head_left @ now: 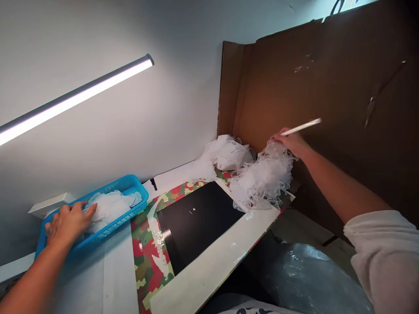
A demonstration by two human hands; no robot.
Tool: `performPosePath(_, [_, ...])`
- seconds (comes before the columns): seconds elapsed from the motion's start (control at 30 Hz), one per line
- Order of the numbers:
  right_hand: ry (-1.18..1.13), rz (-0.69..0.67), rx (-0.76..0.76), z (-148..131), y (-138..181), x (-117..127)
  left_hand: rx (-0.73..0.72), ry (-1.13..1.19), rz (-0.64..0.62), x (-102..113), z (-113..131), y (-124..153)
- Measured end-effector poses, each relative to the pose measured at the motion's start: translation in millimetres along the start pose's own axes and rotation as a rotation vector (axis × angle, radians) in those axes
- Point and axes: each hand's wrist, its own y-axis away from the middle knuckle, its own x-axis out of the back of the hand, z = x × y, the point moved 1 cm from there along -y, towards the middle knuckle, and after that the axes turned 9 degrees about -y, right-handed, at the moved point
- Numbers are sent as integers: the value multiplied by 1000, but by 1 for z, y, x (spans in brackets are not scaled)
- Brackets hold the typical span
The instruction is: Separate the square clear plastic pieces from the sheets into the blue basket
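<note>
My left hand (70,222) reaches into a long blue plastic basket (131,181) at the left. Its fingers are apart and rest at the near end of a heap of thin white pieces (109,207) in the basket; some fingertips are hidden. My right hand (290,142) is closed around a slim white stick-like tool (306,125), whose end points up to the right. That hand is at the top of a loose pile of white stringy scraps (265,179). Whether it also grips some of the scraps, I cannot tell.
A black mat (199,222) lies on a camouflage-patterned board (144,253) with a pale strip along its front. Another white heap (227,152) sits against the cardboard panel (294,87). A lamp bar (98,93) crosses the upper left. A plastic bag (310,274) is below right.
</note>
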Motion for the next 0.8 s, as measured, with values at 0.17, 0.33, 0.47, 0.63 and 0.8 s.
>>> performPosePath(0.17, [132,-80,-30,11,9,-13,-53,-103,143,15,4,11])
performPosePath(0.33, [-143,-178,-33,-29,26,-65,-311,107,348,47,80,27])
performPosePath(0.47, [-247,-425,-137,-39,76,-167,-576,522,191,44,176,48])
performPosePath(0.63, [-306,-418,-225,-11,114,-236,-678,673,-64,16,243,86])
performPosePath(0.8, [-424,-354,-226,9,125,-232,-1052,732,-261,-8,232,140])
